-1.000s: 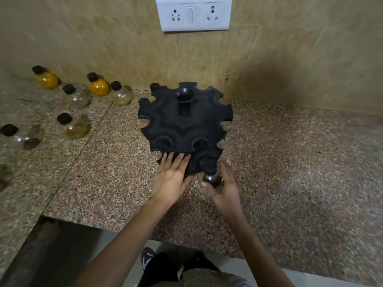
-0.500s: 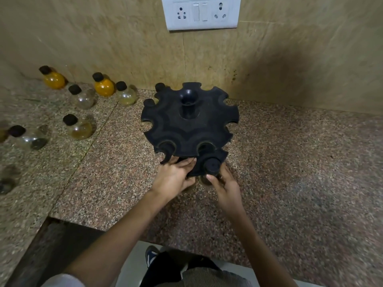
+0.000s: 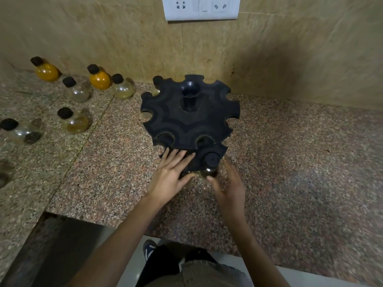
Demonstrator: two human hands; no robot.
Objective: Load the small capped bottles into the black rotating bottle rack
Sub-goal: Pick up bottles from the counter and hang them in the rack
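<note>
**Two hands at the lower tier of the rack**

Nearest the camera, a dark trouser leg and a shoe (image 3: pixel 149 248) show below the edge of the speckled stone worktop (image 3: pixel 290 183). Both forearms reach up from there to the near side of the black rack (image 3: pixel 189 119).

The left hand (image 3: pixel 171 176) lies flat on the rack's lower tier, fingers (image 3: pixel 179 157) spread and pointing under the upper disc. Just right of it, the right hand (image 3: pixel 229 187) cups a clear bottle (image 3: pixel 210 171), thumb on its near side and the other fingers curled round its right side. The bottle's black cap (image 3: pixel 211 159) stands in a notch of the lower tier.

On the rack's far left edge, one more black cap (image 3: pixel 158 80) shows in a notch.

Left of the rack, loose bottles stand on the worktop: a nearly empty one (image 3: pixel 20 131) farthest left, a pale yellow one (image 3: pixel 73 121), then a clear one (image 3: pixel 77 90), another pale yellow one (image 3: pixel 122 88) and two orange ones (image 3: pixel 99 78) (image 3: pixel 46 70) nearer the wall.

Behind the rack, a white socket plate (image 3: pixel 201 7) sits on the tiled wall (image 3: pixel 290 59).
</note>
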